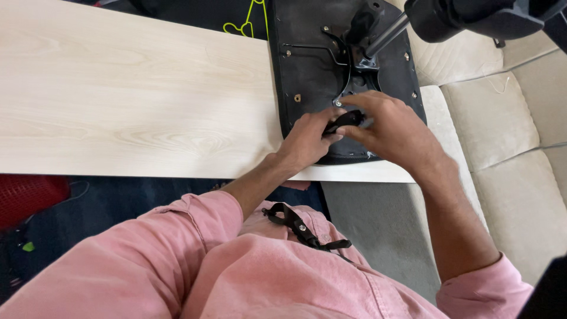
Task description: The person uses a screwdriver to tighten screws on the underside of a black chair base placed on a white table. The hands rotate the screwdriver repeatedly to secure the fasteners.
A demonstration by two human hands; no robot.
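An upturned black office-chair seat [307,53] lies on the right end of a pale wooden table [130,94], its metal mechanism and gas-lift column [387,34] pointing up. My left hand [307,139] and my right hand [393,127] meet at the near edge of the seat's underside. Between the fingers of both is a small black handle-like part [345,120], pressed against the seat near its mechanism plate. What lies under the part is hidden by my fingers.
The chair's black base hub [472,18] hangs over the top right corner. A cream cushioned sofa [514,130] stands to the right of the table. A red object [29,198] sits on the dark floor at the left. A black strap [301,227] hangs on my pink shirt.
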